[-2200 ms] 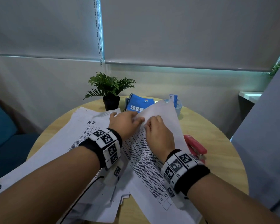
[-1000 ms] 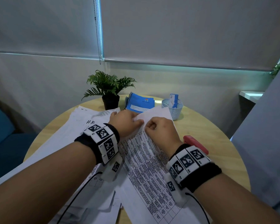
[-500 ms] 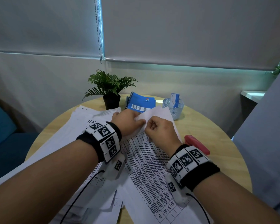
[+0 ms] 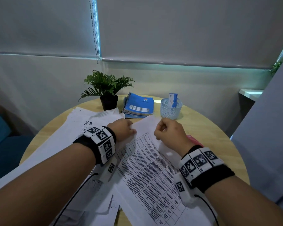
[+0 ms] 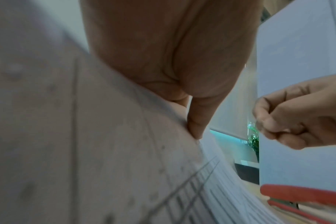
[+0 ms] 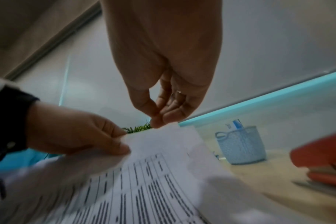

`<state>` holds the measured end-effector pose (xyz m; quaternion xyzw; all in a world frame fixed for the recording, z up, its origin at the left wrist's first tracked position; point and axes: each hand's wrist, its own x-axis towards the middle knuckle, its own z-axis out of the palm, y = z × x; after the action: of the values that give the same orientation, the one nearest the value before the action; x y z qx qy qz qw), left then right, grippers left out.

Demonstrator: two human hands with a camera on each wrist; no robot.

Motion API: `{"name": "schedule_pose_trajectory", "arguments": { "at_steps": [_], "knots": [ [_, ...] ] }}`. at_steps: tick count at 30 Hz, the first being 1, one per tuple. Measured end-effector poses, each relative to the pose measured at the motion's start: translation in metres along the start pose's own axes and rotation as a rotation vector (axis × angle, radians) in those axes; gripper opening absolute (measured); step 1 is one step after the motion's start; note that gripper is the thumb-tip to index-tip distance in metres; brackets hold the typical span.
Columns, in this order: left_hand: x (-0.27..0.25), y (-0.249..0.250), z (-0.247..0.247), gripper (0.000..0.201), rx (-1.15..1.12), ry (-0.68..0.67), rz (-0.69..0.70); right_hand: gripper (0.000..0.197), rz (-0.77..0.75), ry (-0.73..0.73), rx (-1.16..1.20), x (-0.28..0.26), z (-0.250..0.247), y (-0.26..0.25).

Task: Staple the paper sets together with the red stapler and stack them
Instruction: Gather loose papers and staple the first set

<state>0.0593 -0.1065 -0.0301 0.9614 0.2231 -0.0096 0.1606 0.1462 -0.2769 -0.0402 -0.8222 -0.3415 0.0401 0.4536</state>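
Observation:
A printed paper set (image 4: 147, 168) lies in front of me on the round wooden table (image 4: 212, 132). My left hand (image 4: 126, 128) pinches its top left corner between thumb (image 5: 196, 128) and fingers. My right hand (image 4: 163, 129) hovers just above the sheets' top right corner (image 6: 182, 133), fingers curled, thumb tip against fingertips (image 6: 159, 119). The left wrist view shows nothing between them. The red stapler (image 4: 194, 140) lies on the table to the right, mostly hidden behind my right wrist; it shows better in the wrist views (image 5: 297, 195) (image 6: 320, 153).
A loose pile of other papers (image 4: 69, 131) covers the table's left side. At the back stand a potted plant (image 4: 107, 88), a stack of blue notebooks (image 4: 139, 105) and a pale mesh basket (image 4: 170, 108). A grey panel (image 4: 268, 128) rises at the right.
My right hand has drawn away from the left hand, to the right along the top edge. The raised top of the sheets has come down flatter. The left hand keeps its pinch.

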Motion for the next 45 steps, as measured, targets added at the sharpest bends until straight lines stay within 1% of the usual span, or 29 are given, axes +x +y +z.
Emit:
{"name": "schedule_pose_trajectory", "arguments": {
  "at_steps": [2,4,7,13,15,18,23,25,28,31,33,34,36,39,45],
  "knots": [
    [-0.002,0.002,0.004,0.022,0.017,-0.038,0.011,0.015,0.059,-0.054,0.018,-0.006,-0.008,0.005],
    [-0.003,0.004,0.007,0.033,0.04,-0.071,0.001,0.016,0.086,-0.086,-0.017,-0.011,-0.019,0.009],
    [-0.002,0.005,0.013,0.05,0.172,-0.137,-0.031,0.011,0.115,-0.093,-0.071,-0.018,-0.041,0.016],
    [0.009,0.01,0.022,0.061,0.323,-0.223,-0.094,0.01,0.185,0.026,-0.069,-0.033,-0.107,0.048],
    [0.013,0.011,0.024,0.062,0.352,-0.253,-0.115,0.012,0.208,0.046,-0.116,-0.038,-0.129,0.066],
    [0.02,0.01,0.026,0.064,0.372,-0.288,-0.138,0.014,0.283,0.076,-0.135,-0.05,-0.159,0.095],
    [0.027,0.009,0.028,0.062,0.391,-0.3,-0.164,0.01,0.393,0.183,-0.135,-0.07,-0.195,0.146],
    [0.028,0.008,0.029,0.062,0.402,-0.307,-0.174,0.012,0.434,0.2,-0.24,-0.076,-0.204,0.171],
    [0.032,0.003,0.031,0.063,0.417,-0.302,-0.183,0.017,0.51,0.167,-0.395,-0.087,-0.21,0.211],
    [0.034,0.003,0.031,0.061,0.423,-0.3,-0.179,0.019,0.577,0.137,-0.446,-0.094,-0.212,0.243],
    [0.035,0.002,0.03,0.061,0.434,-0.316,-0.177,0.018,0.601,0.114,-0.471,-0.097,-0.215,0.255],
    [0.036,0.001,0.029,0.062,0.44,-0.322,-0.176,0.021,0.607,0.105,-0.49,-0.097,-0.216,0.26],
    [0.038,-0.002,0.029,0.065,0.443,-0.326,-0.168,0.026,0.609,0.098,-0.518,-0.096,-0.219,0.266],
    [0.041,-0.004,0.028,0.064,0.451,-0.325,-0.165,0.027,0.602,0.1,-0.511,-0.09,-0.224,0.269],
    [0.038,-0.005,0.025,0.065,0.428,-0.326,-0.179,0.023,0.556,0.177,-0.454,-0.08,-0.225,0.245]
  ]
}}
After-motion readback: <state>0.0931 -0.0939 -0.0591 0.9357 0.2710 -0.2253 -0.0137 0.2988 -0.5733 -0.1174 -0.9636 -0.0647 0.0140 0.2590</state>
